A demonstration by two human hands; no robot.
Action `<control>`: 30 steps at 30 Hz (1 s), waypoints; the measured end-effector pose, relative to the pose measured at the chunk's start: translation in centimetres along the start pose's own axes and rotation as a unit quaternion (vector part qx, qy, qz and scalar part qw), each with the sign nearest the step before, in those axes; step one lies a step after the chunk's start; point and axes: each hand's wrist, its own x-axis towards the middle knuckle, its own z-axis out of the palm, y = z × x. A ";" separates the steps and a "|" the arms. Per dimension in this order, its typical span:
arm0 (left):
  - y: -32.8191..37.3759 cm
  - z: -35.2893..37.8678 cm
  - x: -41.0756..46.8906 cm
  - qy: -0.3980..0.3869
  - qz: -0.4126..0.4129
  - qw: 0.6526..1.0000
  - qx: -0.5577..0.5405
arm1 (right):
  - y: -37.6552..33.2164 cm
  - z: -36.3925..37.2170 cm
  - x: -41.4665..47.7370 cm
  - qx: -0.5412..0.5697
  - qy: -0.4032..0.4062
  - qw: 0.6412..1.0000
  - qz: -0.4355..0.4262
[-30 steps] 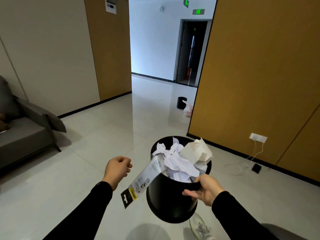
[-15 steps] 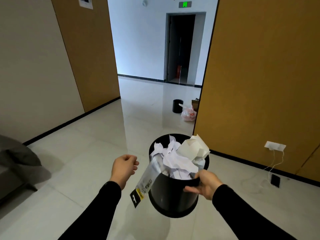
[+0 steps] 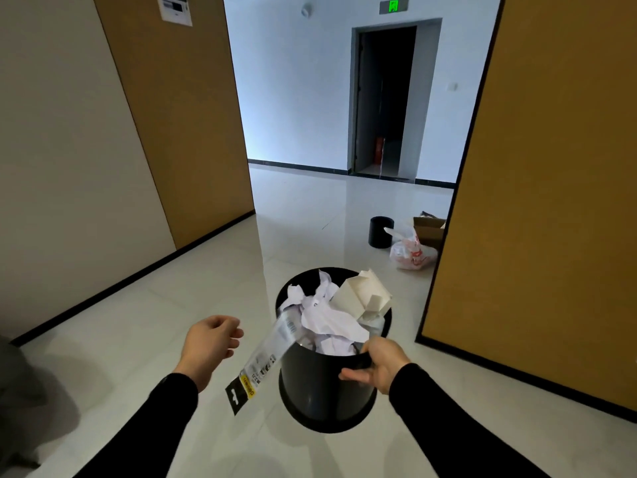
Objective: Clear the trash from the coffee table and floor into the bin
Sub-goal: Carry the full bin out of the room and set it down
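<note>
A round black bin hangs in the air in front of me, held off the floor. My right hand grips its near rim. The bin is full of crumpled white paper and a folded white carton. A clear plastic package with a black and yellow hang tab sticks out over the bin's left side. My left hand is to the left of the bin, loosely curled, holding nothing and not touching the bin.
Pale glossy tiles run ahead into a corridor between two ochre wall panels. On the floor ahead sit a second small black bin, a white plastic bag and a cardboard box. A dark doorway is at the far end.
The view has moved forward and turned right toward the corridor; the grey sofa has left the frame. The bin stays in my right hand; my left hand stays beside it.
</note>
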 end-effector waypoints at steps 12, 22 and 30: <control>4.5 6.8 30.0 -0.017 0.016 1.000 0.000 | -16.6 10.5 22.3 0.023 0.020 0.999 0.012; 11.5 11.1 57.1 -0.109 0.017 0.994 0.008 | -29.7 21.1 39.2 0.107 0.080 0.991 -0.008; 15.6 18.7 73.3 -0.152 0.035 0.987 0.041 | -39.1 24.2 52.2 0.132 0.094 0.987 0.000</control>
